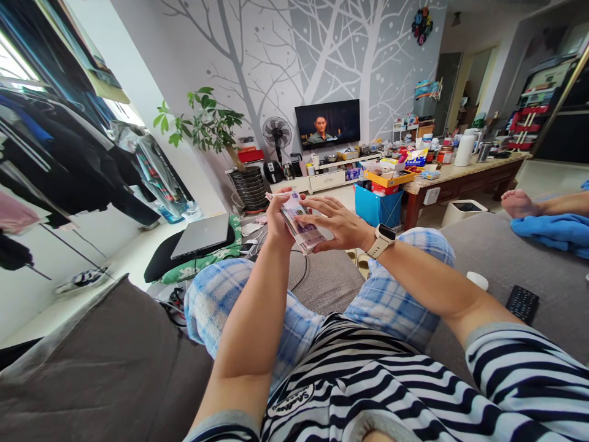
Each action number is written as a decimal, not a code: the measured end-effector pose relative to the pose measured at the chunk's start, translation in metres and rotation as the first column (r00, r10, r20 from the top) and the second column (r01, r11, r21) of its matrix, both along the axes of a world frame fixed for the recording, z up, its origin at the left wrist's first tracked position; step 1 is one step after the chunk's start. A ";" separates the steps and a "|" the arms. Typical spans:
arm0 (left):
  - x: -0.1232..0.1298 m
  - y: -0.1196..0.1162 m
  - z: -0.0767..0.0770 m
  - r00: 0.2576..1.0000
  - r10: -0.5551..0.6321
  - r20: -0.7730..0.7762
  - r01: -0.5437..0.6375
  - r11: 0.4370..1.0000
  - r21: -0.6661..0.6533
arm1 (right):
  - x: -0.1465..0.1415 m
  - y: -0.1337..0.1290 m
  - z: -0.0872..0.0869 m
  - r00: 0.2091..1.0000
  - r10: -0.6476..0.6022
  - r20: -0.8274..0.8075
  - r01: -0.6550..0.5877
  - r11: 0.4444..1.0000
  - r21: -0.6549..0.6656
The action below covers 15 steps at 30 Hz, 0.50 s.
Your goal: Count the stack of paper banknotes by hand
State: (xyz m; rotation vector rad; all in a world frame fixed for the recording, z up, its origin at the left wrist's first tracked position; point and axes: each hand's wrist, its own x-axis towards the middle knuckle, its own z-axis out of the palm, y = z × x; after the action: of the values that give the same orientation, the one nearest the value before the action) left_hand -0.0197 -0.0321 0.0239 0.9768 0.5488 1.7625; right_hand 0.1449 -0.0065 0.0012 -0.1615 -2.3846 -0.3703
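Banknotes (pixel 298 226) clasped in the left hand (pixel 278 224), right hand (pixel 335 224) fingertips on them

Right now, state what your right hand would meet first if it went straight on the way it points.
The banknotes in the left hand; the right hand's fingertips seem already on them, though depth is unclear.
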 end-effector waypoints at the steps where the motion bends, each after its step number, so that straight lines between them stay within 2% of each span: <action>1: 0.000 0.000 0.000 1.000 0.002 0.002 -0.002 1.000 -0.003 | 0.000 0.000 0.000 1.000 -0.004 0.000 0.004 1.000 0.001; 9: -0.001 -0.001 0.000 1.000 -0.027 0.010 0.027 1.000 -0.003 | -0.001 -0.001 -0.002 1.000 -0.031 -0.002 0.031 0.999 -0.017; 15: -0.001 -0.002 0.001 1.000 0.012 0.007 -0.012 1.000 -0.017 | -0.002 0.002 -0.003 1.000 -0.019 0.008 0.019 0.999 -0.036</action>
State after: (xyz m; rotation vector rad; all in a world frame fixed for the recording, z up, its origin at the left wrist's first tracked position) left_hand -0.0210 -0.0338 0.0248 0.9574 0.5651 1.7688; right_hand 0.1430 -0.0049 -0.0018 -0.2002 -2.3996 -0.3371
